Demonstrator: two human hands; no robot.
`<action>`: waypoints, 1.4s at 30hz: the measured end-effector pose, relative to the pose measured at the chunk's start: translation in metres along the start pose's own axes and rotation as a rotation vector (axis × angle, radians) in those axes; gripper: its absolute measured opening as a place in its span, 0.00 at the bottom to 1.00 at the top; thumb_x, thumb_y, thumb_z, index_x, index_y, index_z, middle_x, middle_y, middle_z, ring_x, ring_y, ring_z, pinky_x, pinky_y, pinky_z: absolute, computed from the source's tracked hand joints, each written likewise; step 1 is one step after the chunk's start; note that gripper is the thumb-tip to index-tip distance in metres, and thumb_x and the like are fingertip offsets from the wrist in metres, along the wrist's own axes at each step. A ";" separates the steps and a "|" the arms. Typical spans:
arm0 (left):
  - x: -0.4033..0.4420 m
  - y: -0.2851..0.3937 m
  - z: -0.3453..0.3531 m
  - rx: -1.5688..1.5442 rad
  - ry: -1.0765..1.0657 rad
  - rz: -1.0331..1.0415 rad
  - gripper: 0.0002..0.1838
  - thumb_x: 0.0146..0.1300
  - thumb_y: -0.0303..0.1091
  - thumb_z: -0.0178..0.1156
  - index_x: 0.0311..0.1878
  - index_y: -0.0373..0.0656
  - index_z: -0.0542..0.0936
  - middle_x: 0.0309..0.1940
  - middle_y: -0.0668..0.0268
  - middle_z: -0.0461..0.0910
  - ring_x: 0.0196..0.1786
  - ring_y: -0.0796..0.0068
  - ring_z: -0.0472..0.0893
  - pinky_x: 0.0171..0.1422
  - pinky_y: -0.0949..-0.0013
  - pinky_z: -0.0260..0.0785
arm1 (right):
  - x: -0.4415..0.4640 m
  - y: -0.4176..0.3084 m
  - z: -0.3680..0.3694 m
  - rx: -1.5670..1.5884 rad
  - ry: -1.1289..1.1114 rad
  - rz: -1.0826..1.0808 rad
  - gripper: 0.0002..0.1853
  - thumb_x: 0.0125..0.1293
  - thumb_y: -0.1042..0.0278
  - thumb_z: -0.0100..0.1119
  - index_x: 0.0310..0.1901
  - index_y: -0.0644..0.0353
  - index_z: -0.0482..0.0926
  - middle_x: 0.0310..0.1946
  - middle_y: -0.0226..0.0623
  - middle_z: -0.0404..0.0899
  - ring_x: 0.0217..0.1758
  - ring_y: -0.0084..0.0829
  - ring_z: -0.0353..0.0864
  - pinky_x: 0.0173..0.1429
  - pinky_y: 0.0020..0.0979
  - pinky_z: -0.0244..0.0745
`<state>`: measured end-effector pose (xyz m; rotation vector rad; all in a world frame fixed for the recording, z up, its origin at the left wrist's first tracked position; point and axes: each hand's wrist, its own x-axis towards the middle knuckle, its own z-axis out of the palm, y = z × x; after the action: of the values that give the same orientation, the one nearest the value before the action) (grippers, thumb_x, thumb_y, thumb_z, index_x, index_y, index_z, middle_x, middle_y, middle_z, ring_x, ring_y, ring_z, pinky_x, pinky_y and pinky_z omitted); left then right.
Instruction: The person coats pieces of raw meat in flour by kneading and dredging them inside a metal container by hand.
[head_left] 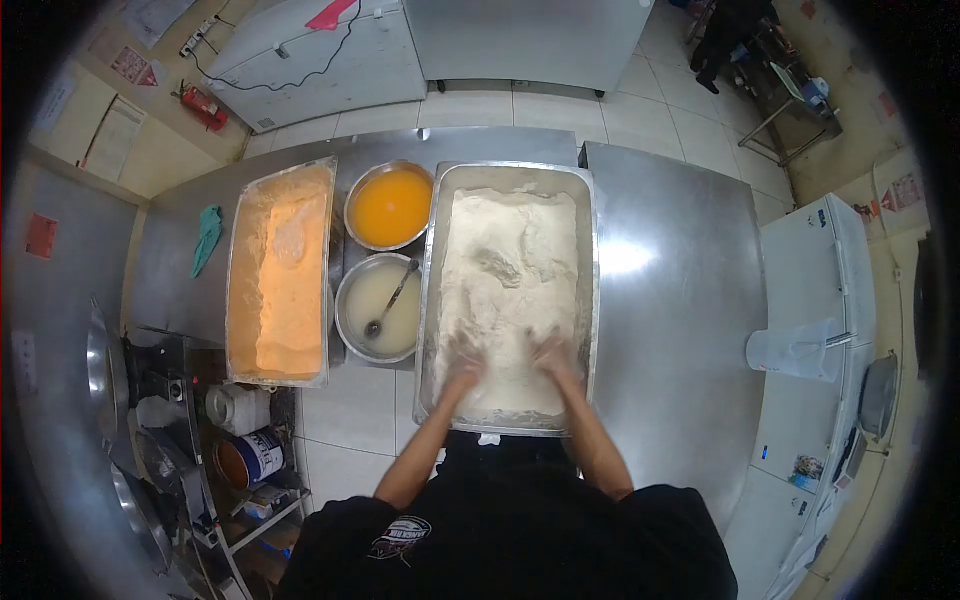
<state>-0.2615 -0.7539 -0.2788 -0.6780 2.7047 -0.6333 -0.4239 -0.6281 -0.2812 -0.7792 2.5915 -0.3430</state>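
Observation:
A deep metal tray (592, 300) stands in front of me, filled with pale, flour-like powder (510, 235) that has lumps and hollows on its surface. My left hand (463, 358) is in the near left part of the powder, its fingers smeared by motion. Over at the near right, my right hand (553, 352) touches the powder too, blurred but with fingers spread. Powder coats both hands. Left of the tray is a bowl of cloudy whitish liquid (385, 290) with a dark-handled ladle (392, 302) resting in it.
Behind that bowl sits another bowl of orange liquid (390, 205). Farther left are a tray of orange powder (290, 300) and a green glove or cloth (207, 240). A steel table (680, 260) extends rightward. A clear plastic jug (795, 350) is at the right. Another person (728, 40) stands far back.

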 end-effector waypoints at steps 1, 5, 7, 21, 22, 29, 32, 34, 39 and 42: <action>-0.002 0.011 -0.009 -0.510 -0.102 -0.061 0.23 0.61 0.41 0.39 0.54 0.35 0.65 0.45 0.57 0.74 0.45 0.62 0.74 0.55 0.58 0.62 | -0.003 0.000 0.047 -0.085 0.130 0.059 0.35 0.55 0.43 0.48 0.48 0.74 0.67 0.37 0.50 0.74 0.28 0.36 0.75 0.32 0.32 0.69; 0.027 0.031 0.029 -0.957 -0.150 -0.123 0.22 0.58 0.37 0.41 0.52 0.31 0.66 0.45 0.54 0.73 0.46 0.59 0.73 0.55 0.56 0.62 | -0.015 -0.048 0.018 0.521 0.071 0.332 0.33 0.55 0.47 0.49 0.50 0.72 0.66 0.37 0.51 0.74 0.28 0.38 0.74 0.33 0.32 0.69; 0.044 0.045 0.099 -0.667 0.052 0.106 0.22 0.57 0.35 0.42 0.51 0.29 0.66 0.45 0.52 0.72 0.47 0.57 0.72 0.55 0.55 0.62 | 0.004 -0.065 -0.023 0.962 -0.021 0.429 0.32 0.54 0.49 0.49 0.52 0.71 0.65 0.38 0.52 0.73 0.30 0.39 0.74 0.35 0.32 0.69; 0.000 -0.002 0.010 -1.187 -0.570 -0.023 0.16 0.58 0.39 0.44 0.45 0.40 0.71 0.39 0.59 0.73 0.40 0.71 0.72 0.48 0.68 0.63 | -0.034 0.001 0.049 1.646 -0.422 -0.183 0.09 0.58 0.64 0.44 0.33 0.59 0.69 0.15 0.28 0.65 0.17 0.23 0.65 0.21 0.24 0.64; 0.014 -0.013 0.005 -1.178 -0.538 -0.043 0.16 0.58 0.39 0.44 0.46 0.40 0.71 0.40 0.59 0.73 0.39 0.71 0.72 0.47 0.70 0.63 | -0.035 -0.025 0.002 1.436 -0.268 -0.160 0.08 0.59 0.64 0.43 0.32 0.58 0.69 0.14 0.26 0.63 0.16 0.23 0.64 0.21 0.23 0.63; 0.096 -0.074 -0.038 -0.767 0.521 -0.345 0.12 0.55 0.36 0.44 0.36 0.38 0.72 0.31 0.57 0.75 0.35 0.63 0.75 0.39 0.62 0.67 | 0.123 -0.031 -0.047 1.299 0.096 -0.084 0.14 0.51 0.64 0.58 0.37 0.62 0.70 0.16 0.29 0.67 0.18 0.22 0.67 0.21 0.23 0.65; 0.134 -0.081 -0.035 0.100 0.159 0.004 0.27 0.57 0.43 0.40 0.58 0.38 0.62 0.53 0.54 0.67 0.53 0.63 0.68 0.57 0.62 0.59 | 0.170 -0.059 -0.071 0.688 0.312 -0.287 0.14 0.55 0.63 0.54 0.40 0.63 0.71 0.21 0.34 0.74 0.18 0.22 0.70 0.22 0.21 0.68; 0.188 -0.053 0.019 -0.437 -0.160 0.073 0.28 0.57 0.47 0.41 0.56 0.39 0.65 0.54 0.55 0.66 0.55 0.64 0.67 0.58 0.64 0.58 | 0.186 -0.062 -0.073 0.890 0.126 -0.518 0.13 0.56 0.63 0.53 0.39 0.62 0.72 0.21 0.35 0.75 0.19 0.23 0.70 0.23 0.23 0.69; 0.145 -0.050 0.052 -1.349 -0.442 -0.042 0.32 0.52 0.60 0.43 0.49 0.42 0.73 0.54 0.57 0.67 0.58 0.63 0.65 0.61 0.67 0.54 | 0.242 0.000 0.012 0.258 -0.264 -0.897 0.24 0.55 0.46 0.47 0.32 0.64 0.75 0.27 0.39 0.76 0.25 0.28 0.73 0.34 0.30 0.70; 0.130 -0.098 0.008 -1.124 -0.585 0.375 0.21 0.58 0.48 0.44 0.47 0.44 0.72 0.44 0.57 0.74 0.43 0.63 0.73 0.49 0.66 0.64 | 0.265 -0.023 -0.020 -0.275 -0.272 -0.725 0.29 0.52 0.38 0.47 0.35 0.62 0.75 0.33 0.43 0.76 0.34 0.32 0.74 0.43 0.32 0.68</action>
<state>-0.3320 -0.8991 -0.2597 -0.4165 2.2953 1.0822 -0.6235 -0.7953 -0.3387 -1.7257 2.0439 -0.0661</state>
